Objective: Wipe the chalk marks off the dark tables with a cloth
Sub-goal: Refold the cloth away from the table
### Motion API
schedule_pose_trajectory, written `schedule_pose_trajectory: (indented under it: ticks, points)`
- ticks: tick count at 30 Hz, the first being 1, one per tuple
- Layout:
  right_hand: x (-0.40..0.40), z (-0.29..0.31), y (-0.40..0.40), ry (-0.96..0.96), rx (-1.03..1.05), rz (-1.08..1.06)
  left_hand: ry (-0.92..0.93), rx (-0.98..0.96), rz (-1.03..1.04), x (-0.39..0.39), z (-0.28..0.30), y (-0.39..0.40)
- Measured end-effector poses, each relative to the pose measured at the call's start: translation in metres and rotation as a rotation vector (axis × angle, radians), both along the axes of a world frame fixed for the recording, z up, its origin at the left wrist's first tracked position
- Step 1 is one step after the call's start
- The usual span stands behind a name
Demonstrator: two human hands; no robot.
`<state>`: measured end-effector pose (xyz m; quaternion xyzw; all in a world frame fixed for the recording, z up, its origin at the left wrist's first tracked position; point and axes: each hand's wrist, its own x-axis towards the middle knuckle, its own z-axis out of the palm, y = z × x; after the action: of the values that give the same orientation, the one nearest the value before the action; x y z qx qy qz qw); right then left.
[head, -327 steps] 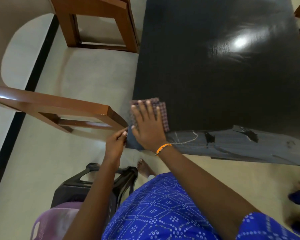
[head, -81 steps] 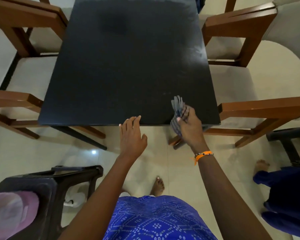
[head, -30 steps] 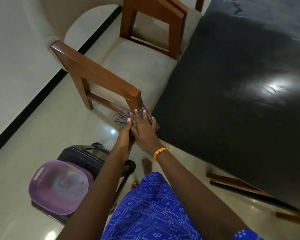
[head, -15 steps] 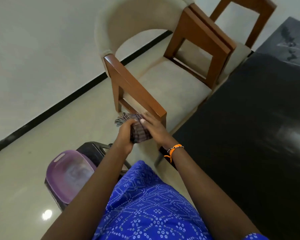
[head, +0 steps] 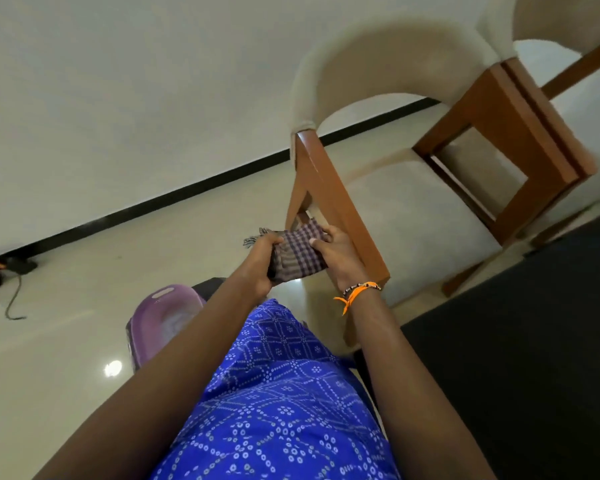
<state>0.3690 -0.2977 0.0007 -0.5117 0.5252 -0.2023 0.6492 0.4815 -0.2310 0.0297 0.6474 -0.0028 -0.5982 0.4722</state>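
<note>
To the right of the hands lies the dark table [head: 520, 341], not touched now. The checked cloth [head: 297, 252] is between both hands in the air. The left hand [head: 262, 263] and the right hand [head: 338, 254] each close around one end; I think it is better to fold a clean side outward before wiping again.

Two hands: left hand [head: 262, 263], right hand [head: 338, 256]

One checked cloth [head: 297, 252], between both hands

One dark table [head: 520, 344], near right

Two wooden armchairs with cream upholstery: one chair [head: 413, 216] right of centre, second chair [head: 575, 71] far right, partly cut off

One purple plastic basin [head: 160, 322], near left of centre

One orange thread wristband [head: 355, 296], one beaded bracelet [head: 352, 289], both on right wrist

One dark cable [head: 13, 292] on floor, far left
</note>
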Motion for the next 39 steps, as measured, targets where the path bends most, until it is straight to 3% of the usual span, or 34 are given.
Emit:
schedule_pose_trajectory:
  ticks: [8, 13, 16, 21, 27, 33, 39]
  points:
    - [0.091, 0.003, -0.058, 0.018, -0.126, 0.131, -0.109, -0.002, 0.051, 0.093, -0.004, -0.048]
    - [0.176, -0.007, -0.109, 0.122, -0.318, 0.251, -0.22, 0.071, 0.026, 0.173, -0.036, -0.123]
    - [0.235, -0.023, -0.165, 0.165, -0.397, 0.249, -0.159, 0.103, 0.065, 0.233, -0.062, -0.186]
    - [0.328, -0.027, -0.269, 0.2, -0.303, 0.102, -0.159, 0.048, 0.03, 0.333, -0.067, -0.291]
    - [0.397, -0.004, -0.367, 0.109, -0.249, -0.095, -0.222, -0.06, -0.187, 0.416, -0.03, -0.397]
    - [0.404, 0.013, -0.46, 0.049, -0.206, -0.328, -0.275, -0.178, -0.348, 0.424, -0.009, -0.497]
    - [0.361, 0.021, -0.565, 0.105, -0.228, -0.626, -0.299, -0.242, -0.591, 0.382, 0.004, -0.626]
